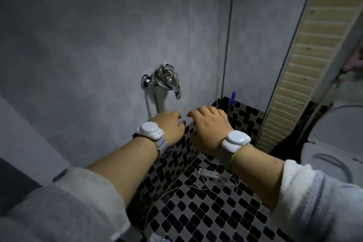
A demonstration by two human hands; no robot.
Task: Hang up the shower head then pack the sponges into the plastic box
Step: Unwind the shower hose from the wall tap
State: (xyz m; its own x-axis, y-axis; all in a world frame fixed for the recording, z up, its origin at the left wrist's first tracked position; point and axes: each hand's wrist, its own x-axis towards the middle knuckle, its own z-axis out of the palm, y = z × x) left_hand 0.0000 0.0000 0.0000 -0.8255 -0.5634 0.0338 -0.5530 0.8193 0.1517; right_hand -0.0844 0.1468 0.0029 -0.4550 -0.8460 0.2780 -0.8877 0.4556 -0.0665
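Observation:
A chrome tap (176, 89) juts from the grey wall, with a metal shower hose (166, 77) coiled around it; one strand of hose hangs down behind my left hand. The shower head itself is hidden. My left hand (170, 125) and my right hand (209, 124) reach forward side by side just below the tap, palms down, fingers curled and slightly apart, holding nothing that I can see. Each wrist carries a white device on a strap. No sponges or plastic box are in view.
The floor (196, 212) is black-and-grey checkered tile with a white power strip (208, 173) and thin white cable on it. A blue object (233, 97) stands in the far corner. A slatted wooden panel (306, 55) leans at right, beside a white toilet (334, 143).

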